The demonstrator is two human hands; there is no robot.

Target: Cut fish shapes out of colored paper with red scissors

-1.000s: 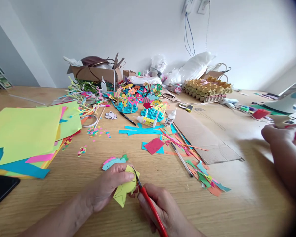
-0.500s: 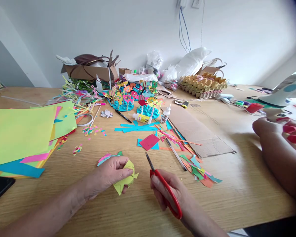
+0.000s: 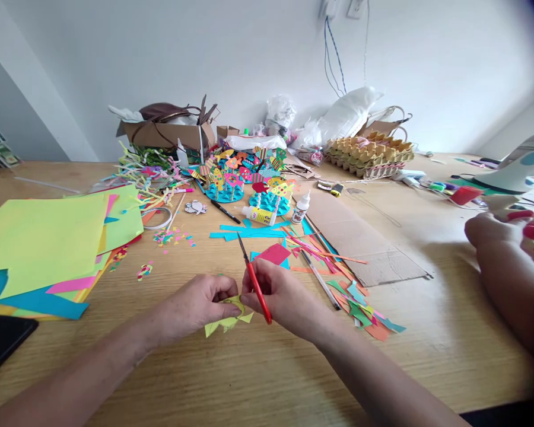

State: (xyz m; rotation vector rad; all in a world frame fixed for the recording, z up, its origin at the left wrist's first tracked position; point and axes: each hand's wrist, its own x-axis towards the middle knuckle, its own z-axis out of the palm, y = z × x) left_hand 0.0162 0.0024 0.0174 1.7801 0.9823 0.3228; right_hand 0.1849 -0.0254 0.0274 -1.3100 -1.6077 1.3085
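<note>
My left hand (image 3: 204, 303) is closed on a yellow-green paper cutout (image 3: 228, 323) with pen marks and pointed edges, just over the table. Red-handled scissors (image 3: 258, 292) rest in my right hand (image 3: 289, 296), their dark blades together and pointing away from me. The fingertips of that hand also meet the cutout's upper right edge. Beyond my right hand, a red paper piece (image 3: 273, 254) lies on blue paper. Part of the cutout is hidden behind my left fingers.
Stacked coloured sheets (image 3: 40, 237) lie at left beside a dark phone (image 3: 9, 341). Paper scraps (image 3: 369, 308), a pen (image 3: 320, 280) and a cardboard sheet (image 3: 365, 237) are at right. Behind stand glue bottles (image 3: 301, 209) and paper fish on blue bases (image 3: 269, 203). Another person's arm (image 3: 507, 273) reaches in.
My right hand has moved left and up to the cutout, turning the scissors more upright. The cutout now tilts flatter in my left hand. The view has shifted slightly.
</note>
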